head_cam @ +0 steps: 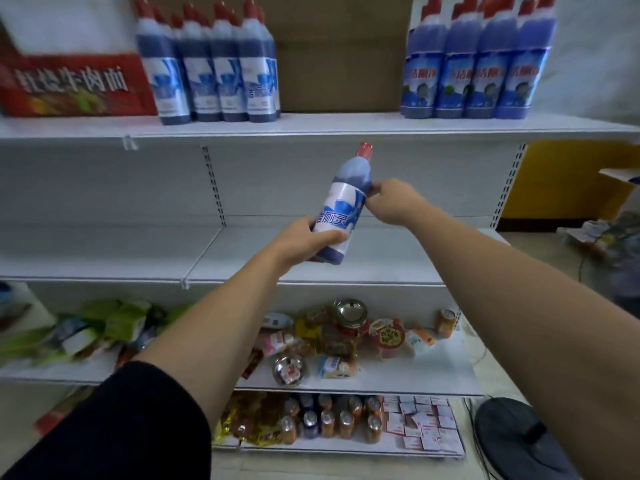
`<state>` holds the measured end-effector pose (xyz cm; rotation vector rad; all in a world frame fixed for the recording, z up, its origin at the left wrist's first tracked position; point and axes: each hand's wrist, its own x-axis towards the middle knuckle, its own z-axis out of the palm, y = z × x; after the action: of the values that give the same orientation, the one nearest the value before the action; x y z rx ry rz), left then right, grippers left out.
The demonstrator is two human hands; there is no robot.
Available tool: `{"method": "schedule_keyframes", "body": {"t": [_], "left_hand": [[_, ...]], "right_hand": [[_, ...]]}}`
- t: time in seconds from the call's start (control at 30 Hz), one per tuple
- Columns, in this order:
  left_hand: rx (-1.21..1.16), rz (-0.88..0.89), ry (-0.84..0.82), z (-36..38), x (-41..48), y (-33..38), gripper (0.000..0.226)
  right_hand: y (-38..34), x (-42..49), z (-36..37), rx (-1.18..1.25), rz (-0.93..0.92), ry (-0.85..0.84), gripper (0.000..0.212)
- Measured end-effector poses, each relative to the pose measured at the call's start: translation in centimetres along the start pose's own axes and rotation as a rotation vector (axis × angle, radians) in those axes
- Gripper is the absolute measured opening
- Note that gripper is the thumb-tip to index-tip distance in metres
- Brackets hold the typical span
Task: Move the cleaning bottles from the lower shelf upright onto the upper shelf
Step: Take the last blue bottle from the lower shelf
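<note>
We find bottle (pixel 346 202) mid-frame, tilted, in air. Left hand (pixel 304 242) grips base, right hand (pixel 393 202) holds shoulder. We judge risk: cap striking upper shelf (pixel 346 128) lip; tilted landing toppling row (pixel 207 74) upper left.

The left forearm (pixel 221 320) is bare from the wrist back to a rounded hem, where a black, matte sleeve (pixel 131 420) takes over and covers the rest of that arm down to the lower frame edge. The right forearm (pixel 519 289) is bare along all of its visible length. Both the left grip (pixel 304 237) and the right grip (pixel 394 202) are bare hands.
</note>
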<state>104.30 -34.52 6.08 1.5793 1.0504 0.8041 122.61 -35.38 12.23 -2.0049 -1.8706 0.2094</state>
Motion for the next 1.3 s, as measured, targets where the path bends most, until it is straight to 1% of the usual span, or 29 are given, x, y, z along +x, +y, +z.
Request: {"method": "schedule_keyframes", "body": {"t": [0.07,0.17,0.33,0.4,0.5,0.63,0.77,0.93,1.03,1.1,1.23,1.3], "left_hand": [[-0.007,0.007,-0.010,-1.6,-1.0,-0.4,0.034],[-0.029,0.022,-0.010,-4.3,-2.4,-0.7,0.034],[-0.042,0.094,0.012,-7.0,-4.3,0.3,0.060],[-0.045,0.142,0.035,-7.4,-4.8,1.2,0.065],[-0.058,0.197,0.065,-8.0,-5.1,2.7,0.060],[-0.071,0.239,0.083,-8.7,-4.7,4.3,0.039],[-0.066,0.293,0.110,-9.6,-4.2,5.9,0.036],[-0.078,0.349,0.147,-12.2,-3.9,7.7,0.038],[-0.064,0.350,0.200,-14.0,-3.8,8.4,0.033],[-0.045,0.356,0.237,-15.4,-3.7,9.0,0.036],[0.040,0.363,0.296,-18.6,-2.5,9.9,0.051],[0.059,0.354,0.327,-20.1,-1.3,10.3,0.054]], "right_hand": [[-2.0,-0.6,0.5,0.010,0.002,0.011,0.037],[-5.2,-1.5,1.0,0.022,-0.013,0.039,0.038],[-9.4,-2.3,0.8,0.066,-0.024,0.105,0.035],[-10.2,-2.5,0.1,0.065,-0.031,0.133,0.035],[-11.4,-2.7,-1.3,0.063,-0.035,0.168,0.035],[-12.8,-3.0,-3.1,0.029,-0.054,0.196,0.037],[-13.8,-2.9,-4.8,-0.026,-0.061,0.207,0.039],[-15.4,-2.4,-6.1,-0.003,-0.081,0.228,0.037],[-16.9,-1.6,-6.4,0.008,-0.096,0.236,0.037],[-17.9,-0.8,-6.3,0.009,-0.106,0.228,0.037],[-20.0,1.6,-5.7,0.002,-0.123,0.230,0.040],[-20.8,3.5,-5.6,0.003,-0.141,0.235,0.039]]}}
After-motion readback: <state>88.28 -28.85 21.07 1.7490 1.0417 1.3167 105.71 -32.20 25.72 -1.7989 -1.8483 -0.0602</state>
